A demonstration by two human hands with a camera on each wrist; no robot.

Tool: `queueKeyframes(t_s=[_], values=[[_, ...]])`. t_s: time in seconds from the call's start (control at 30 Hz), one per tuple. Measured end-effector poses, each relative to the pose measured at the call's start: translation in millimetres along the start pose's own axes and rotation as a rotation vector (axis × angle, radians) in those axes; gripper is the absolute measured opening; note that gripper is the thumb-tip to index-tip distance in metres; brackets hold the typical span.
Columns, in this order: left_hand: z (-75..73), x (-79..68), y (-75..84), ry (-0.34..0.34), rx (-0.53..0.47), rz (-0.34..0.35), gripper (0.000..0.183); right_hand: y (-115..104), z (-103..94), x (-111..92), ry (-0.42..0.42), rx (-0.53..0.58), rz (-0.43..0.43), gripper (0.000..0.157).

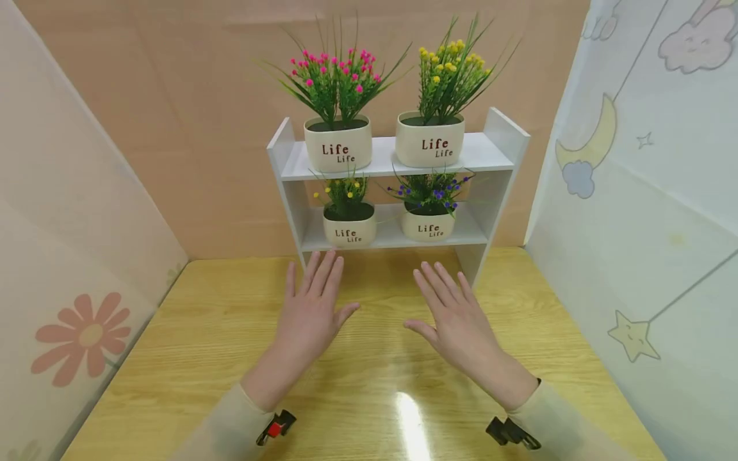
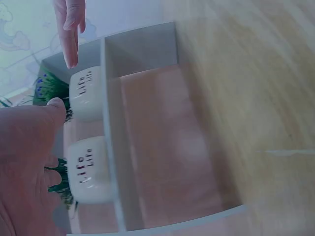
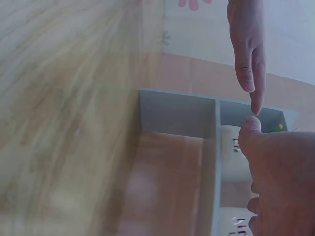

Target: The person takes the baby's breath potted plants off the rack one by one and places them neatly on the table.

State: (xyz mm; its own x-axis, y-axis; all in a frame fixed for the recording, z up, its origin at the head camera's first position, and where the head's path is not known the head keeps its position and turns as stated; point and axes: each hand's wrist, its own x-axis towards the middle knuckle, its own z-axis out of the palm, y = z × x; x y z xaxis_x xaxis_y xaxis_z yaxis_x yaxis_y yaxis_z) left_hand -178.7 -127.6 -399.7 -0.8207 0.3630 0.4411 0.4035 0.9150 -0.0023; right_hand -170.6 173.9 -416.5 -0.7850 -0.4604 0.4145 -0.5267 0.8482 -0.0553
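My left hand point(image 1: 308, 320) is held over the table with its fingers straight and thumb spread, holding nothing. Opposite it, my right hand point(image 1: 458, 323) also has straight fingers and holds nothing. Beyond both hands stands a white two-tier shelf point(image 1: 383, 168). Its upper board bears a pot of pink flowers point(image 1: 339, 147) on the left and a pot of yellow flowers point(image 1: 429, 142) on the right. Below them are a smaller pot with yellow flowers point(image 1: 350, 229) and one with purple flowers point(image 1: 428, 224). The left fingertips appear just below the lower left pot in the head view.
The wooden table point(image 1: 369, 384) reaches back to a peach backdrop point(image 1: 173, 128). Pale printed panels close off the sides, with a flower panel point(image 1: 86, 211) at left and a moon-and-star panel point(image 1: 646, 211) at right. Black straps with clips sit at both wrists.
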Motion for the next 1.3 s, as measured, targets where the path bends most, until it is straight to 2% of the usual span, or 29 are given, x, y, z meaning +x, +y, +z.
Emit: queueKeyframes(t_s=[0.23, 0.3, 0.47, 0.8, 1.3], values=[[-23.8, 9.4, -6.0, 0.066, 0.009, -0.010, 0.093, 0, -26.3, 18, 0.025, -0.056, -0.038, 0.098], [-27.3, 12.0, -8.0, 0.065, 0.025, -0.008, 0.094, 0, -32.0, 23, 0.025, -0.066, -0.037, 0.100], [-31.7, 17.0, -11.8, 0.045, 0.019, -0.016, 0.096, 2, -41.4, 31, 0.028, -0.070, -0.048, 0.100], [-49.8, 27.7, -16.1, 0.072, 0.012, -0.045, 0.093, 4, -59.7, 47, 0.036, -0.074, -0.060, 0.099], [-63.9, 32.0, -22.3, 0.072, 0.007, -0.074, 0.094, 6, -87.1, 61, 0.085, -0.052, -0.062, 0.100]])
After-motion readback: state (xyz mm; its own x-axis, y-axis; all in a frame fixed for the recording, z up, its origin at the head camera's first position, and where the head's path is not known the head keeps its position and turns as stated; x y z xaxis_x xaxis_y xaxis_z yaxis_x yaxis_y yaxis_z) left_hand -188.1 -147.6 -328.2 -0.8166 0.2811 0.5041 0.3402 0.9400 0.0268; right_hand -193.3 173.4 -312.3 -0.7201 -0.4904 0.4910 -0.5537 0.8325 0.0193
